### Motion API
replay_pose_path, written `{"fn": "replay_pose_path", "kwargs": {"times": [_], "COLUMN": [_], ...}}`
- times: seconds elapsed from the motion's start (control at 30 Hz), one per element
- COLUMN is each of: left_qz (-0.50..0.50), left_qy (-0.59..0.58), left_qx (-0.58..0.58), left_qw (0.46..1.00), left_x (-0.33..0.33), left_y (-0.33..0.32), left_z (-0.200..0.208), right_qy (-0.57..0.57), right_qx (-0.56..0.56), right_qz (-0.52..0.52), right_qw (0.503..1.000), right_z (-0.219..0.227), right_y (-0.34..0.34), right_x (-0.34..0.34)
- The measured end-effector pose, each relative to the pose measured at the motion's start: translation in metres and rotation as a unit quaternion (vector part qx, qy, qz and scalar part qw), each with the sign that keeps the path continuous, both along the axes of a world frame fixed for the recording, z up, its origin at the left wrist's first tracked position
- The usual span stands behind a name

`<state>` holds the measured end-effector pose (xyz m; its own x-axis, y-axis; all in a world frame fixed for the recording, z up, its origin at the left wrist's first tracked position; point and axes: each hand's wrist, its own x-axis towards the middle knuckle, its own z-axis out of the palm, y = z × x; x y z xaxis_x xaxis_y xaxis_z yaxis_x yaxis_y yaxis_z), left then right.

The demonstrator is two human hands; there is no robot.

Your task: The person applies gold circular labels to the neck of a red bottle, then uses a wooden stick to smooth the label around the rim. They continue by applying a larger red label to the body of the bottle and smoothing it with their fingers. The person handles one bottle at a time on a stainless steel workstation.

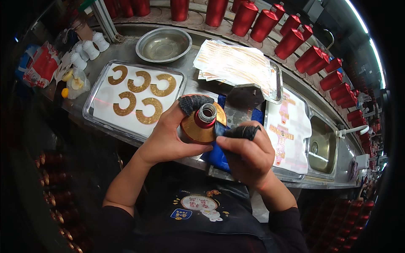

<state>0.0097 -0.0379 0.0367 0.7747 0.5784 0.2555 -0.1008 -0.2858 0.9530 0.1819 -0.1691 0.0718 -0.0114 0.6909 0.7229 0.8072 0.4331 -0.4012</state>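
Note:
My left hand [175,130] is wrapped round a bottle [197,130] whose shoulder is covered in gold and whose open threaded neck points up toward me. A black cover wraps its index finger, which rests beside the neck. On the bottle's right side, my right hand [249,154] pinches a small dark bluish flat piece [220,128] against the gold shoulder; its exact kind I cannot make out. That hand's index finger also wears a black cover. Flat gold C-shaped decals [161,85] lie on a white sheet in a metal tray [87,105] to the left.
Beyond the bottle are a metal bowl [143,49], a stack of printed sheets [232,63] and a dark block [245,96]. Pink-and-gold cutouts [282,137] lie on the right, beside a sink [322,145]. Red bottles [265,24] line a curved conveyor [198,14] at the back.

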Motion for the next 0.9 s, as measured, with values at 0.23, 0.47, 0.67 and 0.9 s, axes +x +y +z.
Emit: {"fn": "replay_pose_path", "kwargs": {"times": [0.23, 0.47, 0.67, 0.9], "left_qz": [0.032, 0.174, 0.281, 0.308], "left_qy": [-0.017, -0.045, -0.031, -0.077], "left_qx": [0.022, 0.131, 0.22, 0.223], "left_qw": [0.999, 0.975, 0.933, 0.922], "left_x": [0.003, 0.002, 0.013, 0.001], "left_y": [-0.007, -0.038, -0.047, -0.025], "left_z": [0.001, -0.016, -0.034, -0.086], "right_qy": [-0.026, 0.013, -0.015, -0.031], "right_qx": [0.02, -0.026, -0.032, 0.008], "right_qz": [0.047, 0.099, 0.013, 0.062], "right_qw": [0.998, 0.995, 0.999, 0.998], "right_z": [0.014, 0.006, -0.007, -0.043], "right_y": [0.003, -0.011, -0.015, 0.019], "right_x": [-0.004, -0.031, -0.029, -0.055]}}
